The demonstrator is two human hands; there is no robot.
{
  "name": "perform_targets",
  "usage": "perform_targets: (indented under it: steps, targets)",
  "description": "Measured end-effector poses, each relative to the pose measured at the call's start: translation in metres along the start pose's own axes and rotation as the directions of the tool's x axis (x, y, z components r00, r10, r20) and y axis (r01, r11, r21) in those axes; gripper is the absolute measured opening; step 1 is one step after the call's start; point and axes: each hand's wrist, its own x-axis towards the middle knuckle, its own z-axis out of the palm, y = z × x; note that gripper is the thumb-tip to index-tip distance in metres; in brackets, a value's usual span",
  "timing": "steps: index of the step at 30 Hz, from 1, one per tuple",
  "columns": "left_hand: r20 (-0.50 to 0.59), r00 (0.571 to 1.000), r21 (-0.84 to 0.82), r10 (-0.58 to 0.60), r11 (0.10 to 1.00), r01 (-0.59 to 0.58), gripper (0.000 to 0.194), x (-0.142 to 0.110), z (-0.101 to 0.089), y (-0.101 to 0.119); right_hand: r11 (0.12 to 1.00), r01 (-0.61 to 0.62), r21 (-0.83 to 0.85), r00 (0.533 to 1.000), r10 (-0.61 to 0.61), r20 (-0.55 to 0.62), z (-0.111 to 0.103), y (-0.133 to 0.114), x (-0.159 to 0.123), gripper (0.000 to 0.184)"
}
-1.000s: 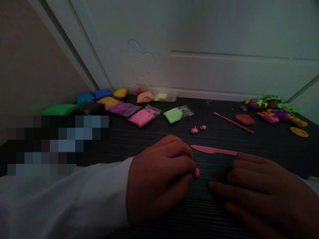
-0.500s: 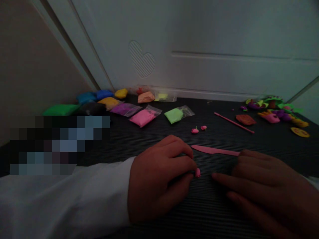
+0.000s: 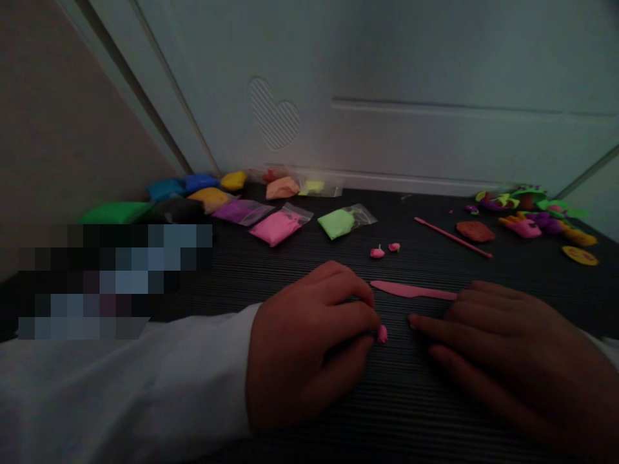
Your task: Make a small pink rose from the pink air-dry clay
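My left hand (image 3: pixel 314 341) pinches a small pink clay bud (image 3: pixel 382 334) between its fingertips and thumb, just above or on the dark tabletop; part of the bud is hidden by the fingers. To its right, my right hand (image 3: pixel 512 354) reaches in low with the index finger and thumb stretched out and apart, and nothing shows between them. Its other fingers overlap the handle end of a pink plastic knife (image 3: pixel 406 290); whether they touch it I cannot tell. Beyond the knife lie a pink clay bud with a green stem (image 3: pixel 376 253) and a similar smaller bud (image 3: pixel 394 247).
Bags of coloured clay, among them a pink bag (image 3: pixel 275 227) and a light green bag (image 3: pixel 337 223), line the back left of the dark table (image 3: pixel 232 270). A thin pink stick (image 3: pixel 452 237), a reddish clay lump (image 3: pixel 474 231) and several colourful clay figures (image 3: pixel 525 225) lie back right.
The right hand has shifted slightly, its thumb and index finger moving a little left. The left hand keeps its pinch on the bud almost in place.
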Motion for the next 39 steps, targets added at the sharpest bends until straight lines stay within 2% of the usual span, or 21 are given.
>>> perform_targets:
  steps: [4, 8, 12, 13, 17, 22, 27, 32, 36, 39]
  targets:
    - [0.004, 1.0, -0.012, 0.012, 1.0, -0.012, 0.019, 0.0, 0.0, -0.0003, 0.999, 0.036, 0.016, 0.999, -0.036, -0.009, 0.0003, -0.0001, -0.0011, 0.027]
    - [0.004, 1.0, -0.009, 0.007, 1.0, -0.007, 0.02, -0.0002, 0.0002, -0.0009, 0.999, -0.035, 0.005, 0.999, 0.035, -0.005, 0.0009, -0.0004, -0.0021, 0.027]
    - [0.007, 1.0, -0.007, 0.015, 1.0, -0.015, 0.019, -0.0003, 0.0004, -0.0012, 0.998, 0.069, 0.001, 0.997, -0.068, 0.038, -0.0002, 0.0009, -0.0014, 0.031]
    - [0.005, 1.0, -0.008, 0.016, 1.0, -0.016, 0.019, -0.0003, 0.0005, -0.0012, 0.998, 0.068, 0.009, 0.998, -0.068, 0.012, -0.0006, 0.0012, -0.0011, 0.03]
    - [-0.003, 1.0, -0.001, 0.012, 1.0, -0.012, 0.019, -0.0004, 0.0003, -0.0011, 0.998, 0.022, -0.056, 0.999, -0.02, 0.039, -0.0023, 0.0035, -0.0007, 0.029]
    - [-0.003, 1.0, -0.005, 0.021, 1.0, -0.021, 0.019, -0.0008, -0.0001, -0.0009, 0.993, 0.113, -0.033, 0.991, -0.11, 0.083, -0.0029, 0.0022, -0.0021, 0.033]
    - [-0.008, 1.0, -0.006, 0.019, 1.0, -0.019, 0.018, -0.0008, 0.0001, -0.0015, 0.995, 0.005, -0.099, 0.992, 0.007, 0.124, -0.004, 0.0043, -0.002, 0.039]
    - [-0.004, 1.0, -0.004, 0.026, 1.0, -0.026, 0.018, -0.0004, 0.0002, -0.0016, 0.984, 0.174, -0.043, 0.976, -0.166, 0.144, -0.006, 0.0068, -0.0028, 0.044]
    - [-0.011, 1.0, 0.003, 0.019, 1.0, -0.019, 0.018, -0.0003, 0.0002, -0.0015, 0.992, 0.069, -0.107, 0.991, -0.056, 0.121, -0.0037, 0.0069, -0.004, 0.044]
    - [-0.002, 1.0, -0.002, 0.025, 1.0, -0.025, 0.019, -0.0002, -0.0002, -0.0015, 0.987, 0.13, -0.091, 0.986, -0.119, 0.116, -0.002, 0.0063, -0.004, 0.042]
